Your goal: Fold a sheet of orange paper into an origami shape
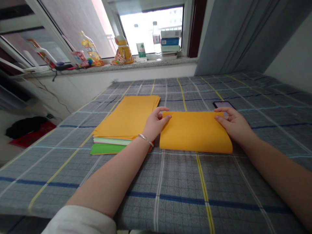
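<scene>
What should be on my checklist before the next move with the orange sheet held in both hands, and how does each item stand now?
1. Left hand gripping the orange sheet: ok, at its far left corner.
2. Right hand gripping the sheet: ok, at its far right corner.
3. Near side of the sheet pressed flat: not ok, it looks rounded.
4. Layers aligned under the far edge: cannot tell, only the upper surface shows.
5. Paper stack squared: not ok, its sheets sit askew.
6. Phone free of contact: cannot tell, the right hand partly hides it.
</scene>
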The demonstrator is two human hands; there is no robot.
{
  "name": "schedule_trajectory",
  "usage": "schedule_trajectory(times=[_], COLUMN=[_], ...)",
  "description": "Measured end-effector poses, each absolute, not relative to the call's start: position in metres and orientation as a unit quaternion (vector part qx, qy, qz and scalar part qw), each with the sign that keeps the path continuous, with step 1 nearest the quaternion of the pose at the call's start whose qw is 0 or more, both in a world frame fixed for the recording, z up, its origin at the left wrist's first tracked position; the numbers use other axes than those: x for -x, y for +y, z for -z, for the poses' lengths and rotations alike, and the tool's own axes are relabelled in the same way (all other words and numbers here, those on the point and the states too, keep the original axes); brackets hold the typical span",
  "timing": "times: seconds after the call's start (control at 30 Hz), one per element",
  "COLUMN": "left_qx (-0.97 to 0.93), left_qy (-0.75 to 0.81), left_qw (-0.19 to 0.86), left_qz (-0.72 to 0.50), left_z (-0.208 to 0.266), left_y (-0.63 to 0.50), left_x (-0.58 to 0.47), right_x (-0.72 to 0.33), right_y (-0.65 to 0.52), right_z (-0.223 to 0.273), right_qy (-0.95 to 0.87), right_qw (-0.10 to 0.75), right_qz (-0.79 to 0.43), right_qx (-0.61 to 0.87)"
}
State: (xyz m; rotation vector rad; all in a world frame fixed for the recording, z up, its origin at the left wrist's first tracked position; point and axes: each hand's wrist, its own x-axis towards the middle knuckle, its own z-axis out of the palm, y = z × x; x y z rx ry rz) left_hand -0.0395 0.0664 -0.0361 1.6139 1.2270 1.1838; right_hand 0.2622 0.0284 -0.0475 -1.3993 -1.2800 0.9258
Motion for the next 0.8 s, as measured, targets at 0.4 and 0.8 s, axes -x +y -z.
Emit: schedule_trajectory(times=[0.4, 0.8], left_qx=[-0.644, -0.615], left_qy=[0.512, 0.584], left_qw=[0.37, 0.412], left_qz=[-0.432, -0.334], left_z=[0.038, 0.028], left_y=[0.07, 0.101], left_x=[0.041, 0.033], right_x=[-0.264, -0.259], right_y=[0.034, 0.07], right_z=[0.054, 0.052], right_qy=[-0.553, -0.516], right_qw=[0.474, 0.414], right_qz=[-0.366, -0.44], right_qx=[0.58, 0.607])
